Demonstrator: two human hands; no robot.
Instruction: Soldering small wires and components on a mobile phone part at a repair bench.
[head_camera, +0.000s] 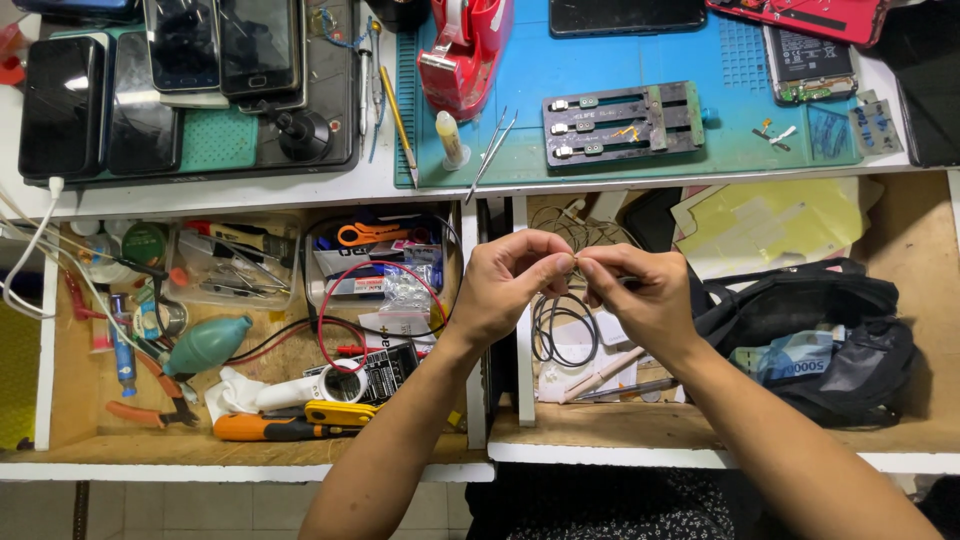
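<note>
At frame centre, your left hand (510, 285) and right hand (640, 295) pinch opposite ends of a thin wire (577, 264), fingertips nearly touching. Judged from this, work on it is underway, unfinished; the tweezers (492, 150) above lie untouched.

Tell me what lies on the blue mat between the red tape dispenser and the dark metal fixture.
In the head view, tweezers lie between the red tape dispenser and the dark metal fixture, on the blue mat.
</note>
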